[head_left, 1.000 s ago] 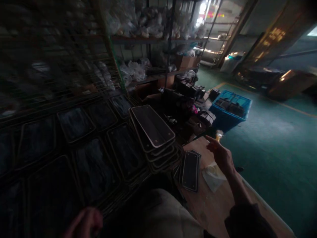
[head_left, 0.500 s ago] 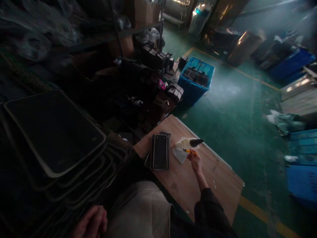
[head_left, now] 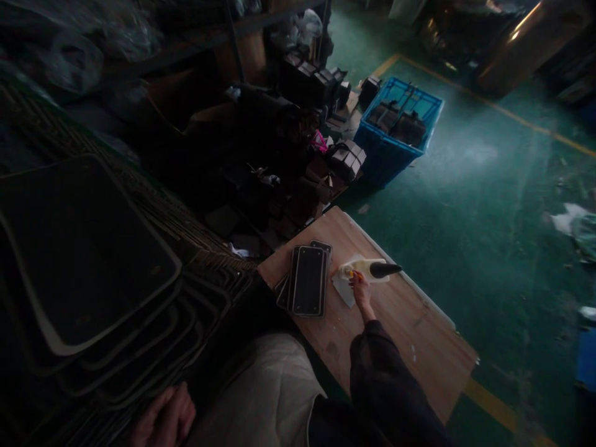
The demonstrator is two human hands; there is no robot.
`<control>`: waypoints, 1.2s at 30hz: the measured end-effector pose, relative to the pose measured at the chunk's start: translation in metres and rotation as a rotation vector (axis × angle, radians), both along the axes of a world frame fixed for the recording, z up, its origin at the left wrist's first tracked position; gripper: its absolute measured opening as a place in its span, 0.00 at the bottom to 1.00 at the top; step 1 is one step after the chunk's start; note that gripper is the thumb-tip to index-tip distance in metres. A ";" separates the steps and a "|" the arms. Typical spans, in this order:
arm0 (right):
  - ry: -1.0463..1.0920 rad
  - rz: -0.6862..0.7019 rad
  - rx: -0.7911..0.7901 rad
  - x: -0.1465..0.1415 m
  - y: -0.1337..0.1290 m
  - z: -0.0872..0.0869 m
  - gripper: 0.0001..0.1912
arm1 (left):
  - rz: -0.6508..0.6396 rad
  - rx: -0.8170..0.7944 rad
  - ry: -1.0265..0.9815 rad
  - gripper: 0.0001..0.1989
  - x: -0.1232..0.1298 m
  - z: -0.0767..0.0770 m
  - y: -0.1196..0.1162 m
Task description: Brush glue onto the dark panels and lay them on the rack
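My right hand (head_left: 361, 290) is closed around a slim orange-handled tool (head_left: 356, 275) that looks like a brush. The tool's tip is at the opened end of a cream-white bottle (head_left: 367, 267), which lies on its side. A black cone-shaped end (head_left: 385, 269) points right from the bottle. Under it is a sheet of white paper (head_left: 343, 290). Left of the paper, several dark rounded panels (head_left: 310, 280) with pale edges lie stacked. My left hand (head_left: 165, 415) is at the lower left with its fingers curled, and I see nothing in them.
A wooden board table (head_left: 395, 338) carries the bottle and small panels. Large dark panels (head_left: 88, 248) are piled at my left. Beyond the table stands a blue crate (head_left: 390, 158) with dark pieces inside, beside a cluttered shelf (head_left: 195, 74). The green floor (head_left: 484, 248) has yellow lines.
My right hand has moved the brush-like tool left to the opened end of the bottle. My view has turned, so the table and crate sit further right. My left hand stays curled.
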State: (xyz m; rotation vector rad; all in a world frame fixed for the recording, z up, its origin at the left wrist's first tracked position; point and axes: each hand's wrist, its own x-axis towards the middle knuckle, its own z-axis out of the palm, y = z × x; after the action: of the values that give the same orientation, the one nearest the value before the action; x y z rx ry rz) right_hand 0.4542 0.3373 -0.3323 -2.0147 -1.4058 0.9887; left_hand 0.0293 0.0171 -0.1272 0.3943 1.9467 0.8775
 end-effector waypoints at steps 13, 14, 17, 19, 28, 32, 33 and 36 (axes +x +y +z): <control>-0.110 0.139 -0.008 0.002 -0.019 0.012 0.19 | 0.041 -0.045 -0.169 0.22 0.011 0.011 0.019; -0.112 0.151 -0.001 0.002 -0.022 0.015 0.17 | 0.057 -0.043 -0.168 0.22 0.012 0.012 0.021; -0.103 0.157 0.024 0.000 -0.033 0.023 0.15 | 0.024 -0.008 -0.119 0.20 0.014 0.010 0.025; -0.077 0.130 0.038 -0.001 -0.039 0.027 0.16 | -0.047 0.026 -0.076 0.19 0.015 0.008 0.026; 0.250 -0.270 0.126 -0.015 -0.037 0.010 0.30 | -0.203 0.089 -0.040 0.18 0.015 -0.004 0.022; 0.403 -0.481 0.129 -0.024 -0.030 -0.012 0.27 | -0.178 0.095 -0.118 0.20 0.012 -0.011 0.015; 0.432 -0.534 0.131 -0.025 -0.031 -0.016 0.25 | -0.149 0.091 -0.120 0.21 0.011 -0.010 0.015; 0.504 -0.685 0.145 -0.026 -0.037 -0.017 0.22 | -0.073 0.106 -0.105 0.22 0.011 -0.007 0.019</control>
State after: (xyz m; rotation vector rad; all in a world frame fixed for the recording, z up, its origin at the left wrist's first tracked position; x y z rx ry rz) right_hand 0.4280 0.3000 -0.3495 -1.7638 -0.4523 0.9397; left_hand 0.0398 0.0358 -0.1345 0.4690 1.7839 0.9378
